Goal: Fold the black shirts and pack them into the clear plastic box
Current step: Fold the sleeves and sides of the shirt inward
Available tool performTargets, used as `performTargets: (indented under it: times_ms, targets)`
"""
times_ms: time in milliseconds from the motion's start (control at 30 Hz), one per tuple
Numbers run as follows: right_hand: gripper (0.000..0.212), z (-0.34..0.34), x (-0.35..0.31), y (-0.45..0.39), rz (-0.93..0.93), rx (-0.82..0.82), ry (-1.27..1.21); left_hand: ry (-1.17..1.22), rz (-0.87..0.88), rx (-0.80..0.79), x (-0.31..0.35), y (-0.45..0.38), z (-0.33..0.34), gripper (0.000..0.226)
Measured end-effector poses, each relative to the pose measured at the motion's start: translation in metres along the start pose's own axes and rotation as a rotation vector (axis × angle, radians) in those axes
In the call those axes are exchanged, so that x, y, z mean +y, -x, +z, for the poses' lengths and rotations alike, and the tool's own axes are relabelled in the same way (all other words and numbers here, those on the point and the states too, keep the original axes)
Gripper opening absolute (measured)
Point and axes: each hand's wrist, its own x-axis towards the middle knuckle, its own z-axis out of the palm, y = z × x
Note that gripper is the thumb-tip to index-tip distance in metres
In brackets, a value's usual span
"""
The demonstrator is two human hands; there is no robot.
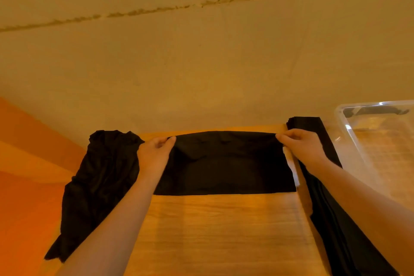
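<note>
A black shirt (224, 163) lies folded into a wide rectangle at the far end of the wooden table (224, 231). My left hand (154, 152) pinches its far left corner, and my right hand (302, 145) pinches its far right corner. A white label (291, 166) shows at the shirt's right edge. A crumpled heap of black shirts (98, 181) hangs over the table's left side. A stack of folded black shirts (336, 219) runs along the right edge, partly under my right forearm. The clear plastic box (376, 141) stands at the far right, and no shirt shows inside it.
A beige wall (201, 63) rises right behind the table's far edge. An orange surface (26, 175) lies beyond the table on the left. Bare wood fills the near middle of the table between my forearms.
</note>
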Motion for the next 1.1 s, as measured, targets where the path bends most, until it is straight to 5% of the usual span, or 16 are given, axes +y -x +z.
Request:
performTargets:
  times_ms: [300,667,1100]
  targets:
    - [0.008,0.065,-0.025,0.071,-0.022,-0.154,-0.120,0.054,0.135,-0.135,0.024,0.087,0.058,0.009]
    - [0.010,0.093,-0.026,0.111,0.012,-0.056,-0.327,0.118,0.289,-0.145,0.010,0.124,0.071,0.018]
    - [0.018,0.108,-0.031,0.135,0.031,-0.043,-0.376,-0.204,0.621,-0.053,-0.008,0.138,0.066,0.069]
